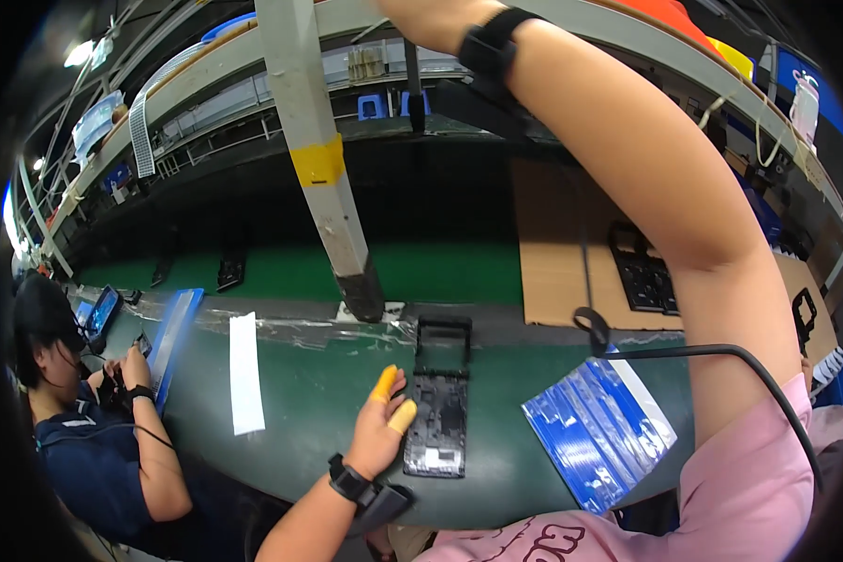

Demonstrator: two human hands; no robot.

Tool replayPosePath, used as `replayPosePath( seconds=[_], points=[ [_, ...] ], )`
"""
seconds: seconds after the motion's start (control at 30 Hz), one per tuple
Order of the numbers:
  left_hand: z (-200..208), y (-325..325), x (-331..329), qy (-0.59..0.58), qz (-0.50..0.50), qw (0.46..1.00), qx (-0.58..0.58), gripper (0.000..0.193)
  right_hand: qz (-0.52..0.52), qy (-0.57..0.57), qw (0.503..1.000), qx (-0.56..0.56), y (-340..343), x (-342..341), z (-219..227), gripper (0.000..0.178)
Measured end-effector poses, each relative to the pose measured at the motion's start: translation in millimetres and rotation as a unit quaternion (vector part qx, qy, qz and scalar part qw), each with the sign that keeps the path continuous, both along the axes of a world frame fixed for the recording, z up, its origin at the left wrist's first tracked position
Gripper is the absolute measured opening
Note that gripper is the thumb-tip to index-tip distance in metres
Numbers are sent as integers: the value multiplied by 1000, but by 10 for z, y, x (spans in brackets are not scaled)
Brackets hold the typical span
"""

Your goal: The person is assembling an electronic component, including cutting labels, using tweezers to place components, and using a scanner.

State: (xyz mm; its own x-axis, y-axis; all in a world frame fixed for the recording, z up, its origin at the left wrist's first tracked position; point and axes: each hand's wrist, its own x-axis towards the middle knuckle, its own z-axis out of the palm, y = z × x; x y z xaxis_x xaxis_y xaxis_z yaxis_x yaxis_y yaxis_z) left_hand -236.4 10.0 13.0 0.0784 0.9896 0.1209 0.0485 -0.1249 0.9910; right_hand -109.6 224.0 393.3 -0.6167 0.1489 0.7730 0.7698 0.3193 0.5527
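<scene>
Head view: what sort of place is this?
Probably a factory assembly workshop: there is a long green workbench, a black plastic part lying on it, and a co-worker handling something small farther along the same bench.

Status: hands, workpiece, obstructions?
Left hand, yellow finger covers, beside black rectangular plastic part. Right hand raised, fingers out of view. Part on green tabletop, nothing over it.

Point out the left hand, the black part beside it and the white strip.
Left hand (378, 436), head view: its middle.
Black part (438, 414), head view: flat panel.
White strip (245, 375), head view: middle.
</scene>
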Motion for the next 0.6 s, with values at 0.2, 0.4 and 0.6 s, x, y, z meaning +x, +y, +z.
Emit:
replayPosePath(
  seconds=[0.2,0.4,0.6],
  points=[
    [157,-170,-25,171,71,980,72,58,10,2,993,120,-150,38,-46,21],
    [536,-240,-22,-101,11,994,-48,39,-40,-20,997,62,-301,122,195,35],
    [1139,-576,-636,-166,77,974,-132,30,-138,-93,986,27,-282,-34,390,39]
  ],
)
